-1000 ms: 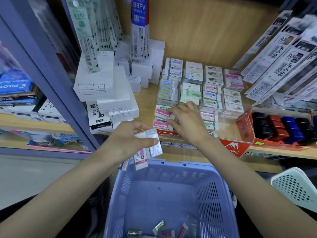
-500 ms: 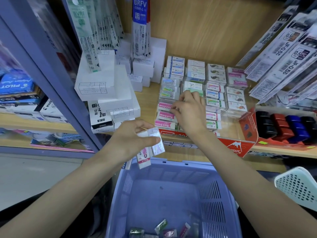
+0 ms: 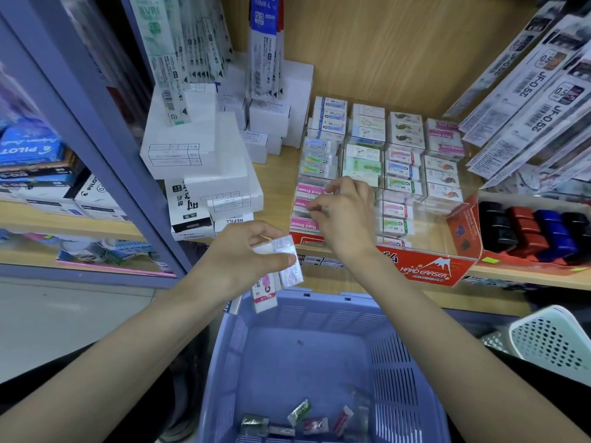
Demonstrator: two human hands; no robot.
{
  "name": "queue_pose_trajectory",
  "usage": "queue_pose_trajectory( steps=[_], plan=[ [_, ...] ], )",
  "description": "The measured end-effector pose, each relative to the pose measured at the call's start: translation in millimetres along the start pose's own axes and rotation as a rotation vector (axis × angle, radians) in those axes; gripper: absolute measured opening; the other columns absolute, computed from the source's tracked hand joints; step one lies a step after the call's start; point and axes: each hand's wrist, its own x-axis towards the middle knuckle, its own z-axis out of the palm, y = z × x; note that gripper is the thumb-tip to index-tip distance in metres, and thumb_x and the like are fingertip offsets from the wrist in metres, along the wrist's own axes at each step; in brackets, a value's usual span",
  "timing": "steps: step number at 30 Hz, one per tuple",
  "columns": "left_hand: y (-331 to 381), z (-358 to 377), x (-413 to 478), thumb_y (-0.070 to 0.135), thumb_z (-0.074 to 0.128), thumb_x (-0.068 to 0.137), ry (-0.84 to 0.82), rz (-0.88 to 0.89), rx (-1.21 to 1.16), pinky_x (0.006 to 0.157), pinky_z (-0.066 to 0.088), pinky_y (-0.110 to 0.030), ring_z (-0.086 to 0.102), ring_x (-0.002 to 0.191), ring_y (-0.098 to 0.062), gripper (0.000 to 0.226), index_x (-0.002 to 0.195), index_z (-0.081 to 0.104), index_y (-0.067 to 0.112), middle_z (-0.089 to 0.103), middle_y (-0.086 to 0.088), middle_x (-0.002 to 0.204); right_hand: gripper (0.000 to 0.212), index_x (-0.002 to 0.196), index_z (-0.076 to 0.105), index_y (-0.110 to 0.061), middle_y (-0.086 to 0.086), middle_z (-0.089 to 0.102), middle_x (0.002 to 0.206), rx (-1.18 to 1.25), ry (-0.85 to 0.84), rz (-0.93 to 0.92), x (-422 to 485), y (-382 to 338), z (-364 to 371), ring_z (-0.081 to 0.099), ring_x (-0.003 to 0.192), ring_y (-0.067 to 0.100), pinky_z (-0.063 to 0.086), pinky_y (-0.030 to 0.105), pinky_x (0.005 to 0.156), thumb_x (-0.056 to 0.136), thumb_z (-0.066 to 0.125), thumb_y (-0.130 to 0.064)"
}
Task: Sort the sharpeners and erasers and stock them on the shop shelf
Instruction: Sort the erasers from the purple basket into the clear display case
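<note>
Erasers, a small fan of wrapped ones, sit in the left hand, whose grip is closed on them with the thumb on top and the fingers beneath; the lowest ones hang down past the far rim of a lilac basket. Beyond the basket is a wooden shelf. The right hand reaches onto its front edge, over a red box marked HARD ERASER. Its grip is narrow, thumb and forefinger drawn close at the rows of pink erasers lying in that box, but I cannot tell whether it holds one or only touches them. Behind the red box a clear case holds rows of sleeved erasers in pale prints. To the right, a red tray carries black, red and blue blocks set in rows. Left of the case stand stacked white boxes, with long refill packs hanging above them. A few loose erasers lie on the near floor of the basket. A white perforated bin stands just beside the basket on the right.
</note>
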Motion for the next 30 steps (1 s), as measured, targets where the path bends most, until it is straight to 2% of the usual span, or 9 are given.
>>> queue_pose_trajectory(
  steps=[4, 10, 13, 15, 18, 20, 23, 26, 30],
  plan=[
    [2, -1, -2, 0.017, 0.078, 0.075, -0.010, -0.002, -0.015, 0.058, 0.047, -0.008, 0.061, 0.069, 0.013, 0.020, 0.091, 0.068, 0.024, 0.067, 0.012, 0.092, 0.016, 0.101, 0.073, -0.022, 0.002, 0.049, 0.117, 0.134, 0.053, 0.038, -9, 15, -9, 0.034, 0.118, 0.023, 0.021, 0.021, 0.098, 0.087, 0.064, -0.022],
    [3, -4, -3, 0.017, 0.078, 0.074, 0.011, -0.006, -0.038, 0.076, 0.046, -0.023, 0.059, 0.096, 0.002, 0.020, 0.090, 0.068, 0.024, 0.066, 0.014, 0.098, 0.024, 0.103, 0.073, -0.032, 0.002, 0.039, 0.145, 0.081, -0.207, -0.263, -18, 23, -8, 0.017, 0.136, 0.032, 0.012, 0.049, 0.113, 0.089, 0.054, -0.034],
    [4, -4, -2, 0.017, 0.078, 0.074, 0.017, 0.010, -0.036, 0.077, 0.045, -0.016, 0.055, 0.094, 0.013, 0.020, 0.090, 0.068, 0.024, 0.064, 0.019, 0.096, 0.034, 0.105, 0.072, -0.033, 0.000, 0.037, 0.148, 0.070, -0.213, -0.247, -23, 29, -8, 0.013, 0.138, 0.026, 0.010, 0.056, 0.113, 0.088, 0.044, -0.041],
    [7, -2, -2, 0.016, 0.077, 0.075, 0.018, 0.009, -0.047, 0.066, 0.043, -0.008, 0.055, 0.085, 0.016, 0.019, 0.089, 0.068, 0.024, 0.064, 0.019, 0.095, 0.039, 0.111, 0.069, -0.031, -0.001, 0.037, 0.147, 0.159, -0.194, -0.167, -30, 28, -18, 0.014, 0.138, 0.025, 0.011, 0.047, 0.115, 0.088, 0.041, -0.044],
    [11, 2, -3, 0.012, 0.076, 0.076, 0.003, -0.043, -0.177, 0.063, 0.048, -0.018, 0.064, 0.071, -0.004, 0.019, 0.091, 0.068, 0.021, 0.071, 0.001, 0.093, 0.032, 0.112, 0.066, -0.028, -0.008, 0.046, 0.134, 0.423, -0.099, -0.005, -46, 16, -49, 0.027, 0.132, 0.014, 0.018, 0.021, 0.107, 0.087, 0.048, -0.034],
    [13, 7, -6, 0.014, 0.075, 0.077, -0.021, -0.077, -0.250, 0.061, 0.049, -0.022, 0.065, 0.065, -0.011, 0.019, 0.093, 0.068, 0.020, 0.072, -0.004, 0.088, 0.021, 0.105, 0.065, -0.028, -0.008, 0.056, 0.119, 0.701, -0.181, 0.076, -64, 1, -72, 0.046, 0.117, 0.007, 0.032, 0.013, 0.098, 0.087, 0.055, -0.032],
    [14, 18, -10, 0.017, 0.074, 0.077, -0.052, -0.102, -0.323, 0.061, 0.050, -0.026, 0.065, 0.061, -0.013, 0.018, 0.094, 0.068, 0.020, 0.072, -0.004, 0.080, 0.028, 0.104, 0.057, -0.029, -0.006, 0.061, 0.095, 0.914, -0.452, 0.151, -87, -19, -82, 0.060, 0.085, 0.005, 0.048, 0.012, 0.074, 0.083, 0.070, -0.015],
    [17, 27, -13, 0.019, 0.072, 0.079, -0.084, -0.094, -0.328, 0.066, 0.050, -0.029, 0.065, 0.065, -0.016, 0.015, 0.093, 0.067, 0.021, 0.073, -0.006, 0.078, 0.038, 0.097, 0.056, -0.028, -0.001, 0.062, 0.083, 0.918, -0.361, 0.189, -93, -18, -80, 0.059, 0.068, 0.006, 0.047, 0.014, 0.063, 0.080, 0.068, 0.003],
    [20, 35, -13, 0.024, 0.068, 0.081, -0.102, -0.093, -0.315, 0.063, 0.051, -0.025, 0.064, 0.062, -0.011, 0.020, 0.100, 0.066, 0.017, 0.075, -0.005, 0.082, 0.032, 0.094, 0.059, -0.020, 0.002, 0.060, 0.076, 1.069, -0.235, 0.336, -93, 0, -91, 0.060, 0.067, 0.015, 0.049, 0.016, 0.060, 0.083, 0.061, 0.010]
  ],
)
